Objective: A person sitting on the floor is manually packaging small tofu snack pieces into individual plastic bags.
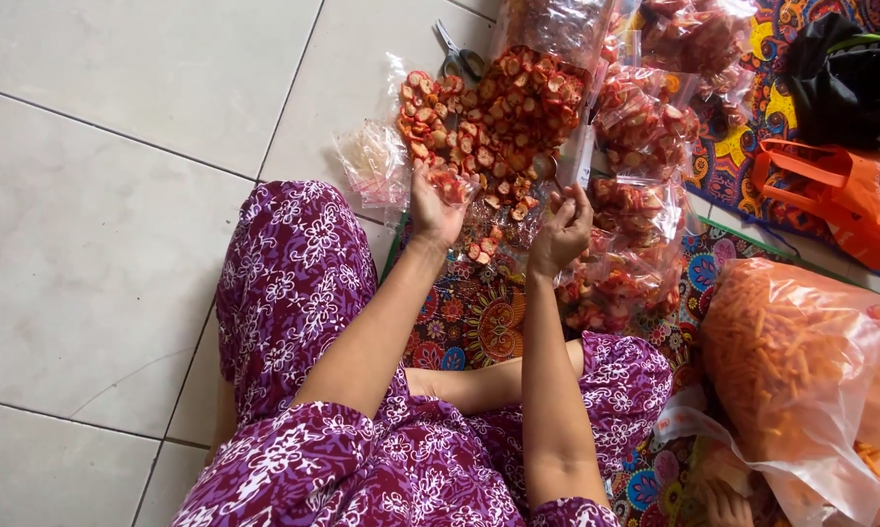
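Head view: left hand [434, 207] is raised palm-up over a heap of red-orange round crackers [493, 122], its grip cupped around a small clear bag [453, 185] partly filled with the same crackers. Right hand [561, 232] sits just beside it, fingers [569, 203] curled inward with the tips drawn together — whether a cracker is pinched between them cannot be told. The heap lies on an opened clear plastic sheet on the floor, directly ahead of both hands. To the right of the heap stand several sealed small packets of crackers [640, 127], stacked close together and reaching down beside the right wrist. A pair of scissors [456, 54] lies on the pale tiled floor [118, 195] just beyond the heap. A bundle of empty clear bags [371, 161] rests left of the heap, near the left hand. At far right a large plastic bag of orange stick snacks [791, 361] leans on a patterned mat [479, 322] — an orange carrier bag [850, 190] lies behind it. The person wears purple floral clothing [293, 293].
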